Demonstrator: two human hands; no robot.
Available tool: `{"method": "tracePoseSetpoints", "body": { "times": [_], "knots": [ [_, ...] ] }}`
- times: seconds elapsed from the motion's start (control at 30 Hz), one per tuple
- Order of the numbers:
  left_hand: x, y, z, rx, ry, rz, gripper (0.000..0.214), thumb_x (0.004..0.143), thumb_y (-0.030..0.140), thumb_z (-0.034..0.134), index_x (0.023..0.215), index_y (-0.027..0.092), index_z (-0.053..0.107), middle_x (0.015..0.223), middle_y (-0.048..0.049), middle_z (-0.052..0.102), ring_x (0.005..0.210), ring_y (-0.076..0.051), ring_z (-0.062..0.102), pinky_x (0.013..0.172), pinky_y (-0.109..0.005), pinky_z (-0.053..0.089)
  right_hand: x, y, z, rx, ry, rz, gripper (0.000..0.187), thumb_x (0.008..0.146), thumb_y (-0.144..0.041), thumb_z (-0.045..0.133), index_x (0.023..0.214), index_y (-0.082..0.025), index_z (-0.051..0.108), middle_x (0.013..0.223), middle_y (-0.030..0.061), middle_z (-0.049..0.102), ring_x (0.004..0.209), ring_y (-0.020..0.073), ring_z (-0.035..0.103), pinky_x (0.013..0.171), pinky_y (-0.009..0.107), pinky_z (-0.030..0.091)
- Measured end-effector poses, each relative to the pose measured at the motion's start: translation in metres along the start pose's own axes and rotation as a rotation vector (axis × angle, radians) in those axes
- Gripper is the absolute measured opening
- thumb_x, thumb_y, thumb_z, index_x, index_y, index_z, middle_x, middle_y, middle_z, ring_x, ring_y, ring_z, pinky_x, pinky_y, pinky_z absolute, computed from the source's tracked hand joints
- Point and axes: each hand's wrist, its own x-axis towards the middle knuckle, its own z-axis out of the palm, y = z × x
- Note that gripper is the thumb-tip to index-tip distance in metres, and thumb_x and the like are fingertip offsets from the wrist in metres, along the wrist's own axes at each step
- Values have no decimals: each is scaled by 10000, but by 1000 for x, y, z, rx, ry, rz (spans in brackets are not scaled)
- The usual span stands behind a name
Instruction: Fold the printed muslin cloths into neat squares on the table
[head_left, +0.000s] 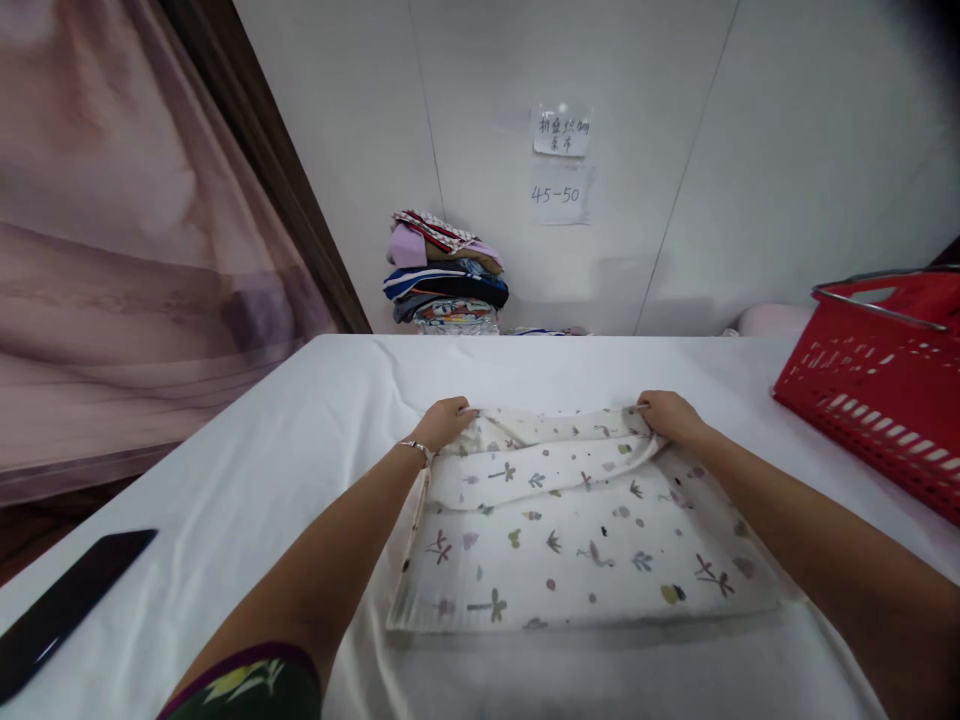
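Note:
A white cloth (570, 545) printed with small palm trees, flamingos and leaves lies folded on the white-covered table (300, 450). My left hand (448, 418) pinches its far left corner, and a bracelet circles that wrist. At the far right corner, my right hand (667, 412) is closed on the same edge. Between my hands the far edge is lifted a little and sags, with loose folds below it. The near part of the cloth lies flat, its front edge fairly straight.
A red plastic basket (885, 390) with a metal handle stands at the right. At the left front lies a black phone-like slab (71, 605). Behind the table rises a stack of folded fabrics (448, 280). A pinkish curtain (135, 250) hangs at the left; paper notes (561, 132) are on the wall.

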Motion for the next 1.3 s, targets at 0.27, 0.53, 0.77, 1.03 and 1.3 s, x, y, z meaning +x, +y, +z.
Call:
{"method": "tracePoseSetpoints", "body": {
  "times": [0.27,0.53,0.77,1.03,1.3],
  "knots": [
    [13,-2,12,115,18,-122,268,813,453,515,771,219,639,820,-27,687,814,-196,609,726,-279,391,15,25,8,121,-21,158,207,710,-229,544,809,-199,723,824,51,709,758,197,633,594,243,428],
    [6,-4,15,150,67,-107,310,849,469,467,809,216,642,815,-45,686,799,-204,617,723,-290,408,14,29,13,207,56,218,247,730,-267,515,841,-184,719,892,76,702,813,218,622,628,262,430],
    [2,-14,12,103,166,-73,183,826,307,517,921,195,626,1026,-67,639,983,-215,568,843,-313,426,7,29,0,312,39,160,270,788,-344,497,835,-173,701,891,73,700,821,214,627,689,273,465],
    [-82,1,-12,-258,143,364,332,821,469,545,1038,223,598,1108,-49,601,1014,-198,556,879,-338,466,-70,32,-3,317,301,-620,361,791,-248,434,1113,-241,599,1178,59,603,1126,253,518,963,439,402],
    [-122,-11,-2,-154,138,478,281,748,199,572,1028,200,599,1123,-81,593,1055,-223,541,927,-382,422,-64,37,9,77,300,-718,331,770,-212,442,1038,-229,636,1093,74,645,1101,271,531,938,473,394]
  ]
}}
